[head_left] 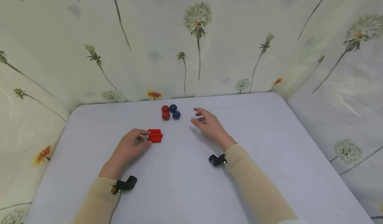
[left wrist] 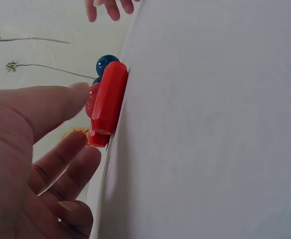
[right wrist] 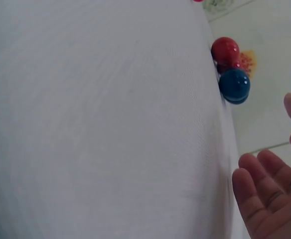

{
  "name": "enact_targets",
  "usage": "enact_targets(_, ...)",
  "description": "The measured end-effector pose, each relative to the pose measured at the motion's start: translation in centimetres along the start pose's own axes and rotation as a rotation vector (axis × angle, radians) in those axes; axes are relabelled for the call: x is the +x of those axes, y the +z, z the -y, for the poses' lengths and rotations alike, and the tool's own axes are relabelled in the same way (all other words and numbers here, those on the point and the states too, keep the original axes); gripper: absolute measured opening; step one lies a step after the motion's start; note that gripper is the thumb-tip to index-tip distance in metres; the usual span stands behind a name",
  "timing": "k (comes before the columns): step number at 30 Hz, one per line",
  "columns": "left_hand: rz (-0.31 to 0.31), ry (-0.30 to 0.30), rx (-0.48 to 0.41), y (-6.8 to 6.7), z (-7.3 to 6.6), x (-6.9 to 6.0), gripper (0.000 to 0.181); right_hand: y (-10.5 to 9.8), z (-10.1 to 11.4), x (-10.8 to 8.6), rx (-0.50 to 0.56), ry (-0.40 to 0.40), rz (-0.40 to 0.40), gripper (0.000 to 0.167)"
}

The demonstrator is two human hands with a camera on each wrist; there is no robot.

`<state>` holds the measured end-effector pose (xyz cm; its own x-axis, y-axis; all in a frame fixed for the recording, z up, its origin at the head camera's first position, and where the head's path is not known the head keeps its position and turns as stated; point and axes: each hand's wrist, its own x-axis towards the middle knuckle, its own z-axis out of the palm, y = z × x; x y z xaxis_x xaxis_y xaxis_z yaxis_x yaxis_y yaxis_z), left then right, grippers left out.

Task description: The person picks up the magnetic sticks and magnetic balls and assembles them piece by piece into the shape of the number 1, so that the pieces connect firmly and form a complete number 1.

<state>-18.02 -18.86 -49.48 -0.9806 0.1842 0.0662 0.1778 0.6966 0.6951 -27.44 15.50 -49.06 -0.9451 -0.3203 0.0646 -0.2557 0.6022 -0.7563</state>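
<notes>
Three short red rods (head_left: 155, 135) with faceted sides lie side by side on the white table (head_left: 185, 180). My left hand (head_left: 129, 147) is at their left ends, thumb and fingers spread apart around that side. In the left wrist view, a gap shows between the thumb and the other fingers, with the red rods (left wrist: 109, 97) just beyond and nothing gripped. Whether a fingertip touches a rod, I cannot tell. My right hand (head_left: 208, 125) hovers with loosely bent fingers to the right of two blue balls (head_left: 176, 114), apart from them and holding nothing.
Two red balls (head_left: 166, 115) sit beside the blue ones near the table's back edge, behind the rods. A wall covering with dandelion print (head_left: 197, 21) rises behind the table and along its sides. A small black device (head_left: 127, 183) is worn at each wrist.
</notes>
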Motion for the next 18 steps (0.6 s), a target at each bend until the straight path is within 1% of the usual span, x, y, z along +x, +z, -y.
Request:
enact_targets(4,-0.007,0.009,-0.004,0.5,0.2,0.2,0.033,0.1,0.1,0.4,0.008,0.012,-0.007,0.061)
enact_targets(8,-0.023,0.006,0.010,0.7,0.4,0.2,0.033,0.4,0.1,0.9,0.034,0.004,0.003,0.061)
enact_targets(13,-0.031,0.030,0.017,1.0,0.7,0.1,0.032,0.8,0.2,1.6,0.058,0.011,-0.001,0.057)
enact_targets(18,-0.042,0.033,0.029,1.2,0.8,0.1,0.030,1.4,0.5,2.4,0.051,0.009,0.017,0.055)
